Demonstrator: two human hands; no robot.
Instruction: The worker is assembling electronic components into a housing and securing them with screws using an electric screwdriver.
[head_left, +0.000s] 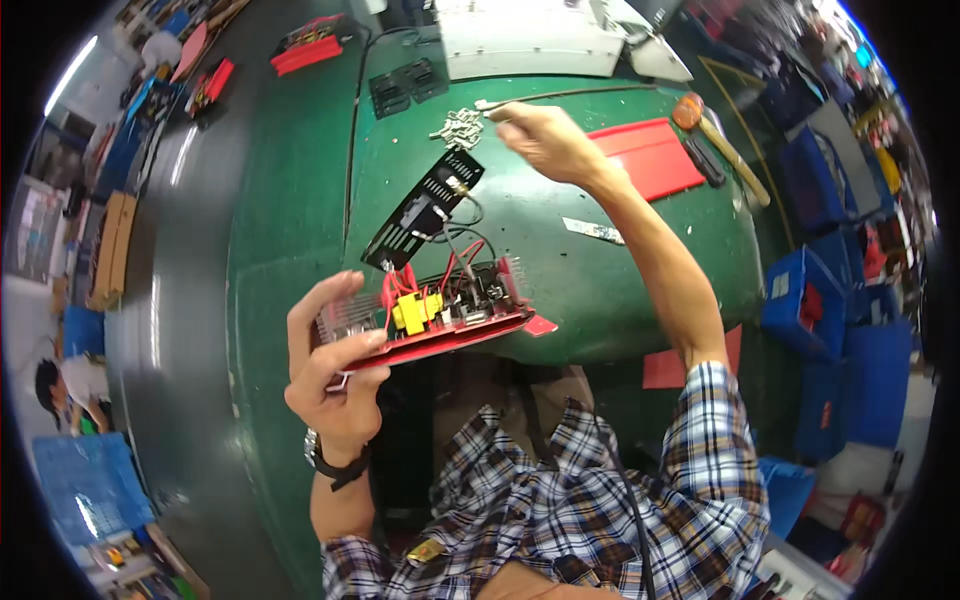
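My left hand (340, 360) grips the left end of an open red metal housing (450, 343), tilted up above the table's near edge. Inside it sit a circuit board with a yellow transformer (415, 312), red wires and black parts. Cables run from the board to a black slotted panel (405, 225), which leans up and away beyond the housing. My right hand (545, 140) is at the far side, its fingers closed beside a pile of small metal clips (460, 128); whatever they pinch is hidden.
A red cover (650, 158), a hammer (735, 160) and a black-handled tool (704, 162) lie to the right. Black plastic parts (405, 87) and a white metal box (530, 40) are at the back. Blue bins (803, 300) stand beyond the right edge. A person (75, 390) is far left.
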